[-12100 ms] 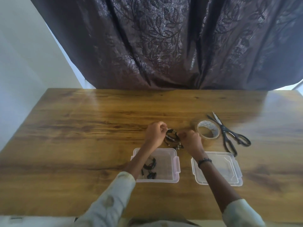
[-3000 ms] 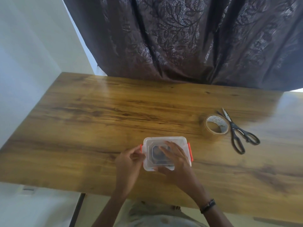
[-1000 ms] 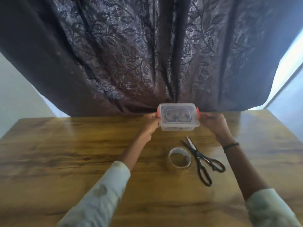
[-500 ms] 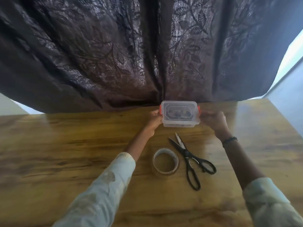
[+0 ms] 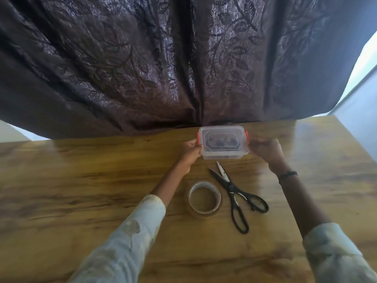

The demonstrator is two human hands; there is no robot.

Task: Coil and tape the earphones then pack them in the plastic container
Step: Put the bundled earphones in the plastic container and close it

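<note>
With its lid on and orange latches down, the plastic container (image 5: 223,144) sits at the worktop's (image 5: 81,180) far edge, earphones (image 5: 221,142) dimly visible inside; my left hand (image 5: 190,151) and right hand (image 5: 266,150) clamp its ends. Packing looks finished; next, I judge, simply let go.

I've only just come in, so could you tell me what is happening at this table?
A person is holding a small clear plastic container with both hands, the left hand and the right hand at its two ends, at the far edge of the wooden table by the curtain. Its lid is on, orange clips at the sides, and dark items show inside. A tape roll and open scissors lie untouched nearer the person.
</note>
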